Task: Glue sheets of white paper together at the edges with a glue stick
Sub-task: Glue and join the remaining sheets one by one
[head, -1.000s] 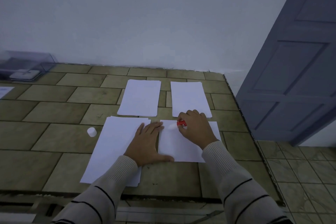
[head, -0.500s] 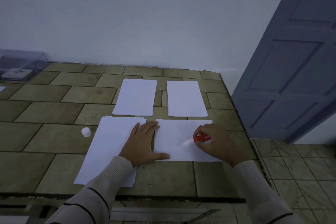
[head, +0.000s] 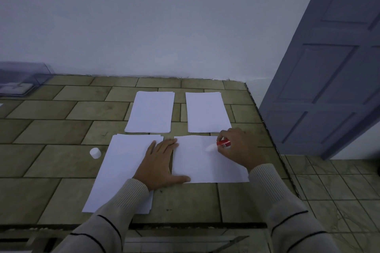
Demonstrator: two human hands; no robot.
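So, left hand [head: 160, 162] lies flat, fingers straight, on the sheet [head: 205, 168] at its left edge. Right hand [head: 239, 148] grips the glue stick [head: 223, 143], tip toward the sheet's far edge, with the table [head: 242, 113] rim close on the right.

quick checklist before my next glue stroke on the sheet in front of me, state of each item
1. Right hand grip on the red glue stick: ok, fingers curled round it.
2. Small round white cap off the stick: ok, it stands on the tiled table.
3. Single white paper sheet held down: ok, flat left hand rests on its left edge.
4. White glue tip touching the sheet: cannot tell.
5. Glue already along the edges: cannot tell, white on white.
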